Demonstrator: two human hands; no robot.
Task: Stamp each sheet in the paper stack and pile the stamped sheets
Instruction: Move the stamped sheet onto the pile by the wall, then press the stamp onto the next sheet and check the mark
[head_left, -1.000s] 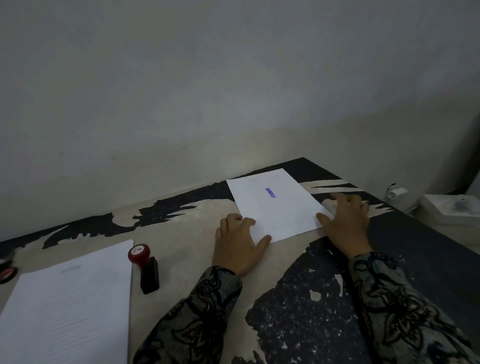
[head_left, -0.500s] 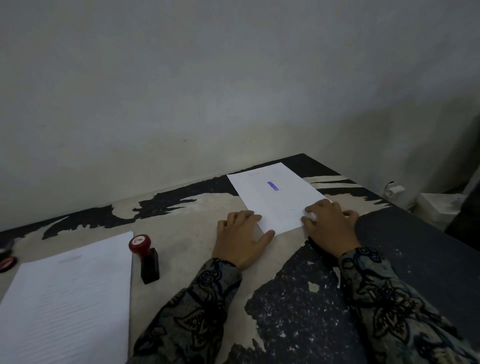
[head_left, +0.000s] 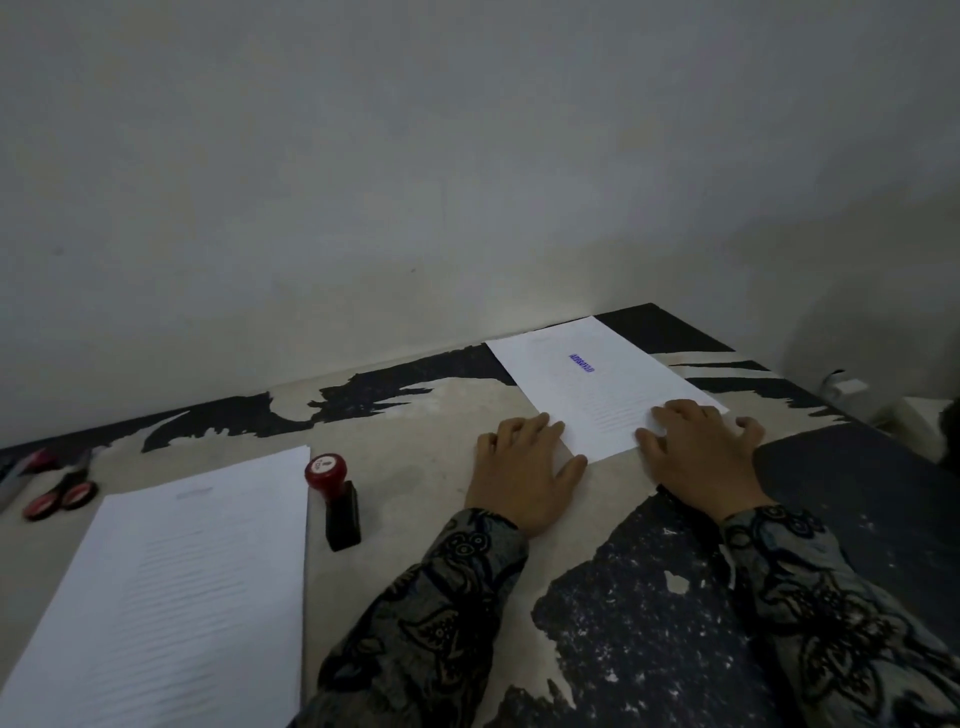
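A white sheet (head_left: 592, 384) with a blue stamp mark lies at the far right of the table, near the wall. My left hand (head_left: 522, 475) rests flat against its near left corner. My right hand (head_left: 701, 454) lies on its near right corner, fingers spread and slightly bent. A stack of unstamped printed paper (head_left: 176, 587) lies at the near left. The stamp (head_left: 335, 501), black body with a red round top, lies on its side between the stack and my left hand.
Red-handled scissors (head_left: 60, 493) lie at the far left edge. The table (head_left: 415, 467) has a worn beige and black surface and meets a plain wall at the back. A white object (head_left: 847, 387) sits beyond the table's right edge.
My right hand has slid from the sheet's right edge onto its near right corner. The left hand has stayed at the near left corner. The camera has shifted slightly.
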